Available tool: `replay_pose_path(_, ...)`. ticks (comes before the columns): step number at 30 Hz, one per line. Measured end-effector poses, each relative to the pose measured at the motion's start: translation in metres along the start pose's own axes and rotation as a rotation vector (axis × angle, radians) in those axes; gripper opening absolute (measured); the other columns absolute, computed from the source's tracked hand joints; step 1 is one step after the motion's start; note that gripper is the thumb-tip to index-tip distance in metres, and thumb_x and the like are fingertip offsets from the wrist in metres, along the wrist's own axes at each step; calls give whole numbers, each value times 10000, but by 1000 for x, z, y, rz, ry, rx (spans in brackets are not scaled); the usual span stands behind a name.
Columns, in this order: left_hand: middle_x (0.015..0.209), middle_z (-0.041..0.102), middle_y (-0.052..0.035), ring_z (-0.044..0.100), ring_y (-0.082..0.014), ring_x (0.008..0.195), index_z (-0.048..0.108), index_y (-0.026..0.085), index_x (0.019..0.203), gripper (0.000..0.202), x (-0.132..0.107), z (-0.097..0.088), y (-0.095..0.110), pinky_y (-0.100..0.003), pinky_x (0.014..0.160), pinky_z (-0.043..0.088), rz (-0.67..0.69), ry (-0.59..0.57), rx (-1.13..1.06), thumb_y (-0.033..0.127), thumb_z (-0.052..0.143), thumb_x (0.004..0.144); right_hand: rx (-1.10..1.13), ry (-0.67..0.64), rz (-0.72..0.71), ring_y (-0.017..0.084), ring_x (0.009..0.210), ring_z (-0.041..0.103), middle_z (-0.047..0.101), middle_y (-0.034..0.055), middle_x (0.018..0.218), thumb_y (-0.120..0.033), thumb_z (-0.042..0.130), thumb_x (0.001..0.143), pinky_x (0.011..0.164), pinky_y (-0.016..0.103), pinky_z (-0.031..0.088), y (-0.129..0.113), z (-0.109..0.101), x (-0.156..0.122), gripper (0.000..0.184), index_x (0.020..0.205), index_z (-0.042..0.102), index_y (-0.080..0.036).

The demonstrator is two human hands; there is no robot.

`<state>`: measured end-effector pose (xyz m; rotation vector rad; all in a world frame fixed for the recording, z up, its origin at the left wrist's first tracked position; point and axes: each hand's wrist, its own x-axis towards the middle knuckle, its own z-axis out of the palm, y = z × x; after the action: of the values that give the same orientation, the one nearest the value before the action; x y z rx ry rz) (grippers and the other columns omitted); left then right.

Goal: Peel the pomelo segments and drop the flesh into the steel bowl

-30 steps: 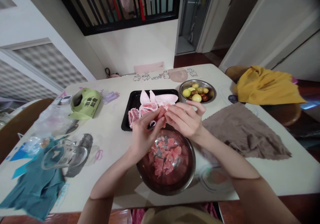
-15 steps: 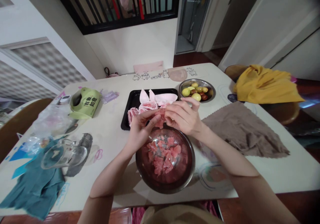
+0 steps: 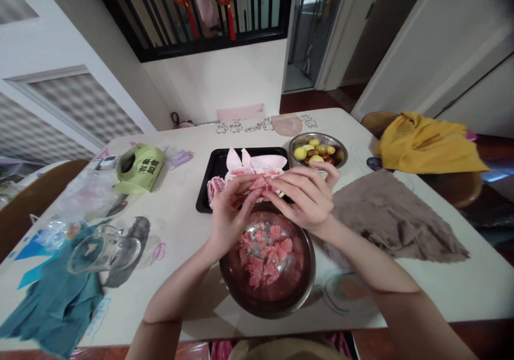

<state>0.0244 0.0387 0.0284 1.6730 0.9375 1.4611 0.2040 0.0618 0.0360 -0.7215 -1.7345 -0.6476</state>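
Both hands pinch a piece of pink pomelo flesh [image 3: 260, 183] between them, above the far rim of a steel bowl [image 3: 307, 282]. My left hand [image 3: 231, 210] grips it from the left with thumb and fingers. From the right, the fingertips of my right hand [image 3: 303, 196] close on the same piece. Torn pomelo pieces [image 3: 267, 258] lie in the bowl below. Just behind my hands, a black tray [image 3: 214, 162] bears pale rind pieces [image 3: 267, 162] and white-skinned pomelo segments [image 3: 217, 188], partly covered by my fingers.
A small steel bowl of green and brown fruit [image 3: 317, 150] stands behind my right hand. To the right lie a brown cloth [image 3: 393, 215] and a yellow cloth [image 3: 429, 143] over a chair. At left are a green paper container [image 3: 142, 168], a glass jug [image 3: 100, 250] and a teal cloth [image 3: 56, 301].
My right hand has turned, its fingers now stretching further left over the pomelo piece. My left hand still holds it. The view has tipped slightly upward.
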Motion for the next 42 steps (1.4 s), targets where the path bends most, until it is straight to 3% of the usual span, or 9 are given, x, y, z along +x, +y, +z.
replay_pose_path(4, 1170, 769, -92, 762, -191, 1057, 690, 203, 1226, 319, -6, 5, -3, -288, 880, 670, 56, 26, 67, 218, 727, 910, -48, 7, 17, 158, 806, 703, 796, -90, 835, -272, 765, 892, 950, 428, 385, -6, -7, 0, 58, 935, 742, -305)
replay_pose_path(9, 1178, 779, -83, 765, -195, 1061, 739, 210, 1196, 281, -11, 9, -6, -296, 901, 668, 93, 50, 101, 187, 713, 917, -141, 49, -100, 144, 819, 685, 789, -97, 844, -229, 774, 871, 941, 406, 361, -9, -15, -5, 98, 898, 772, -323)
replay_pose_path(14, 1133, 797, -77, 776, -194, 1035, 771, 220, 1124, 211, -8, 9, -3, -278, 876, 660, 85, 50, 23, 184, 709, 926, -58, -46, 52, 142, 813, 692, 786, -104, 840, -249, 756, 889, 939, 412, 362, -11, -22, -3, 106, 948, 767, -337)
replay_pose_path(23, 1083, 812, -59, 787, -175, 1005, 786, 226, 1036, 165, -3, 6, -5, -268, 903, 645, 117, -21, -96, 141, 721, 910, 12, -24, 154, 161, 776, 694, 782, -81, 799, -209, 754, 879, 898, 425, 397, -11, -25, 8, 81, 870, 733, -287)
replay_pose_path(31, 1092, 801, -89, 767, -210, 1051, 762, 203, 1017, 106, 0, 1, -12, -365, 935, 636, 176, 1, -53, 224, 697, 935, -16, 14, 223, 185, 790, 674, 778, -60, 805, -223, 730, 898, 903, 443, 410, 3, -27, 13, 75, 865, 745, -288)
replay_pose_path(35, 1068, 775, -73, 736, -199, 1063, 725, 218, 1009, 91, 9, -1, -22, -390, 978, 612, 210, 64, -35, 214, 707, 920, -65, -36, 296, 186, 813, 676, 775, -56, 815, -257, 707, 926, 955, 448, 378, 11, -19, 11, 101, 840, 747, -293)
replay_pose_path(39, 1113, 724, -56, 719, -183, 1093, 687, 244, 1098, 158, 12, -2, -29, -323, 892, 643, 81, 79, -142, 263, 688, 940, -31, -150, 344, 179, 846, 648, 768, -48, 856, -259, 656, 957, 994, 439, 330, 25, 2, -4, 134, 847, 732, -265)
replay_pose_path(42, 1124, 710, -45, 731, -160, 1040, 676, 255, 1134, 203, 13, -1, -30, -278, 851, 649, -5, 73, -249, 320, 691, 942, 22, -305, 383, 178, 804, 615, 745, -34, 794, -182, 618, 938, 997, 440, 313, 35, 21, -18, 171, 805, 712, -231)
